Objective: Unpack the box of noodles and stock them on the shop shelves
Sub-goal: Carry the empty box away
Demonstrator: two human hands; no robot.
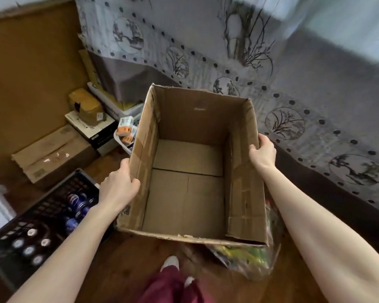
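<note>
2 hands holding cardboard box (195,121), left hand (118,186) gripping its left wall, right hand (263,153) its right, print (200,109) illegible

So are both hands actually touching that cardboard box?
Touching. Head view: left hand grips the cardboard box at its left wall, right hand at its right wall.

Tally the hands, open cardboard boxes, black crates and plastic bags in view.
Open brown cardboard box, empty: 1
Left hand and right hand, gripping its walls: 2
Black plastic lattice crate: 1
Clear plastic bag: 1
Total: 5
</note>
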